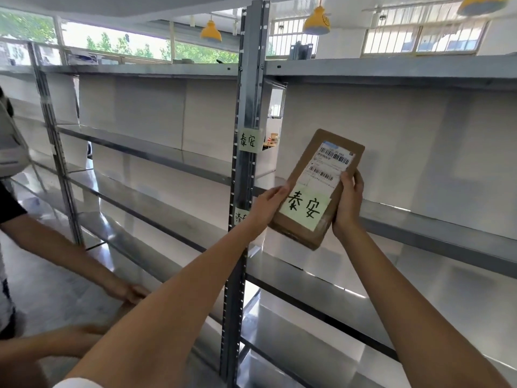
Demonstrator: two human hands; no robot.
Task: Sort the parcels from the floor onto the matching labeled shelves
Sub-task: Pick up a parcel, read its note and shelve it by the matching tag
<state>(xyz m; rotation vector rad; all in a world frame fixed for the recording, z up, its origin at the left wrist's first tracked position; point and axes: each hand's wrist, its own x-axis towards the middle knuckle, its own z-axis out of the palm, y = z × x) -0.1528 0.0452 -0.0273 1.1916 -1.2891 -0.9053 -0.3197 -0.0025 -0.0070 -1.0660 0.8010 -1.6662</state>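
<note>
The parcel (316,189) is gripped at its side edges by the left hand (268,204) and right hand (348,204), raised label-up beside the post tag (248,140), apparently for matching before shelf (436,219) placement.

A flat brown cardboard parcel (317,189) is held upright in the air, its top tilted toward one o'clock. Its face carries a white barcode label (330,165) above a pale green note (305,210) handwritten 泰安. A matching note (248,140) sits on the shelf post (246,177) at ten o'clock from it.
</note>
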